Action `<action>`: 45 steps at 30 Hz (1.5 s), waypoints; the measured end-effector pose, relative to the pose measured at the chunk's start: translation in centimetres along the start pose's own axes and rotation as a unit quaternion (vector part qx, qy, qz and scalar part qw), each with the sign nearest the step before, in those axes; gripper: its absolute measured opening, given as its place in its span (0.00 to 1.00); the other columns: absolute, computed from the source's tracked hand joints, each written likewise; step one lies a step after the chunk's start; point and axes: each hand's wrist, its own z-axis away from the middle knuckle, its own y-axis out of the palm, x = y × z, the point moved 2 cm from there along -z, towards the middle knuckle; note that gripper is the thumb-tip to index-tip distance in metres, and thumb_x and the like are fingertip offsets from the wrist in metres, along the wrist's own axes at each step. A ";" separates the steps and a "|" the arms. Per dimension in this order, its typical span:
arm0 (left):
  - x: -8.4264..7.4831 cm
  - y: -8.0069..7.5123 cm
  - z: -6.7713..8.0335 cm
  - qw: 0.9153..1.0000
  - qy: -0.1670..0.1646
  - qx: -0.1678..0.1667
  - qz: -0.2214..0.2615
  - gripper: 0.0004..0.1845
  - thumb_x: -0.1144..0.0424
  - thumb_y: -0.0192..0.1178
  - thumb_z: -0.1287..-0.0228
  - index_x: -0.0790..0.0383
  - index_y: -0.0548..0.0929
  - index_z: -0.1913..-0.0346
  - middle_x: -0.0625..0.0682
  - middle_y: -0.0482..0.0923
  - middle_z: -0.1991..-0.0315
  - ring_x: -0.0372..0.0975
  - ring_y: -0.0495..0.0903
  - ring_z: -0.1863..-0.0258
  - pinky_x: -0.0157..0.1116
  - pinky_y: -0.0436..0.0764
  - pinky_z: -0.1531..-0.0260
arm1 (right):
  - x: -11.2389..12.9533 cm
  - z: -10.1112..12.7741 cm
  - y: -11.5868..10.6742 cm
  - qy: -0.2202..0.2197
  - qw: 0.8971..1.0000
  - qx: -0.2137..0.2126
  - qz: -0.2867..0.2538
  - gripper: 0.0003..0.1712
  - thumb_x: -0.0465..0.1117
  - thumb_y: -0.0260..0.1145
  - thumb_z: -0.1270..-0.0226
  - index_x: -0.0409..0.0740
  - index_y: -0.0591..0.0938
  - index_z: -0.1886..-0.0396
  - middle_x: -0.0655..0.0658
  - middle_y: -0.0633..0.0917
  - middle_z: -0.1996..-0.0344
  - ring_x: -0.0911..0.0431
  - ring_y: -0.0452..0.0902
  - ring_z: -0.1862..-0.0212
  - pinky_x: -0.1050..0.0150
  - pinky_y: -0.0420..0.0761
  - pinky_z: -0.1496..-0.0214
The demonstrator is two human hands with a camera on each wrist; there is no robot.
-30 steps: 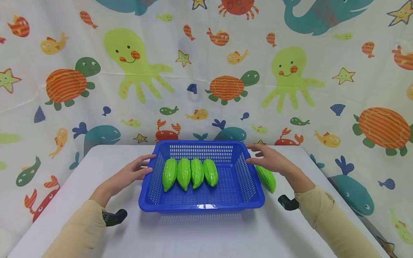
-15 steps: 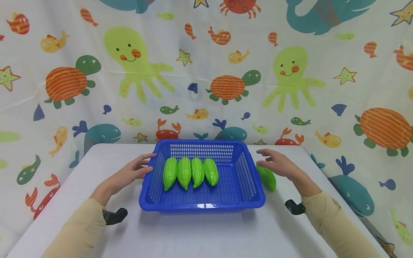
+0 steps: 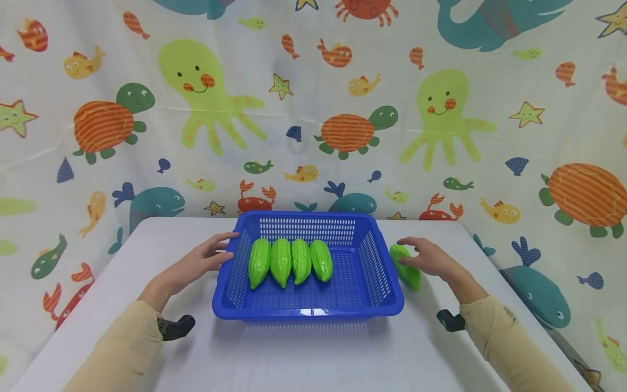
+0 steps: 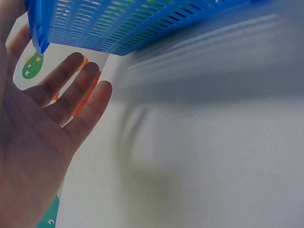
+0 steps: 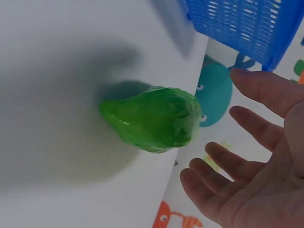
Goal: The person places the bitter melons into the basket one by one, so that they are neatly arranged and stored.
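A blue plastic basket (image 3: 307, 313) with slotted walls stands on the white table. Several glossy green ridged gourds (image 3: 281, 263) lie side by side in its left half. My left hand (image 3: 198, 261) is at the basket's left rim, fingertips right at the edge; the left wrist view shows the other fingers (image 4: 80, 97) extended loosely below it. To the right of the basket, another green ridged gourd (image 5: 154, 118) lies on the table. Over this gourd hovers my right hand (image 3: 431, 258), thumb and fingers spread, overlapping it in the head view, with nothing in its grasp.
The white table (image 3: 313, 365) extends in front of the basket and to both sides. Behind it hangs a curtain (image 3: 303, 76) printed with sea animals. A black wrist-camera mount (image 3: 176, 328) sticks out from the left sleeve, another mount (image 3: 450, 321) from the right.
My right hand has left the basket's right rim, moving right and then down over the loose gourd. The left hand stays at the left rim; basket and gourds stay put.
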 end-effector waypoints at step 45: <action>0.1 -0.1 -0.1 1.000 0.002 0.001 0.010 0.35 0.44 0.52 0.28 0.42 0.53 0.23 0.68 0.55 0.28 0.63 0.64 0.34 0.59 0.73 0.42 | -1.6 -0.1 2.1 -0.013 0.999 0.038 -0.012 0.30 0.37 0.67 0.35 0.42 0.72 0.33 0.29 0.70 0.36 0.31 0.64 0.36 0.32 0.67 0.38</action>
